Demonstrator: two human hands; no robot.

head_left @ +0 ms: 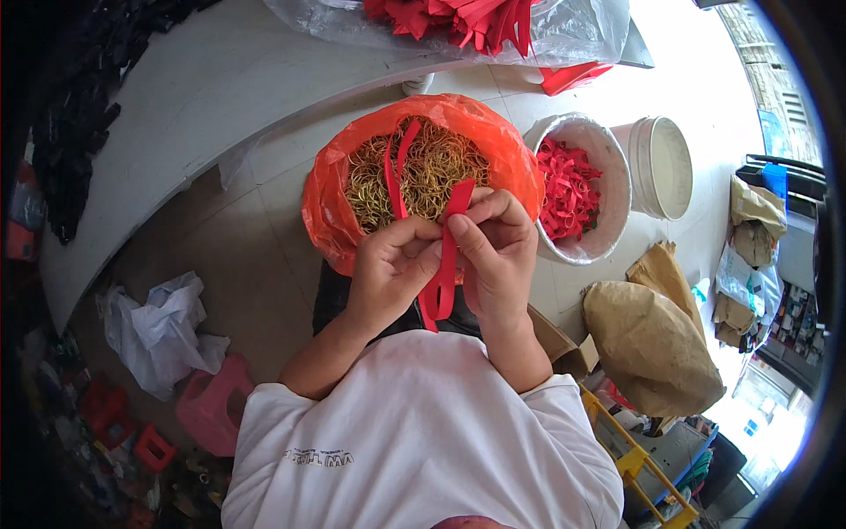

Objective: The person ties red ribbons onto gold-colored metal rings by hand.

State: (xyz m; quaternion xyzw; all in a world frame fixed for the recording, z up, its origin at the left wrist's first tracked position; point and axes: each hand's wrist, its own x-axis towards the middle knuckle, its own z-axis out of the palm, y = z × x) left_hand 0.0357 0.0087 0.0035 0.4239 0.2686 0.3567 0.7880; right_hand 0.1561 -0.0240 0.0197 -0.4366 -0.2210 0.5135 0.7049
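From the head view: the right hand (498, 251) has the red ribbon (448, 256) pinched between thumb and finger, one end poking up, a loop hanging below toward the lap. The left hand (392, 264) is curled in close at the ribbon's edge; what its fingertips grip, I can't tell. All this over the orange-red bag (507, 145) of golden wire loops (454, 163), with a red strip (390, 181) draped across the heap. The step in hand looks like working the ribbon between both hands; the next move calls for a steady right pinch and neatly aligned ribbon.
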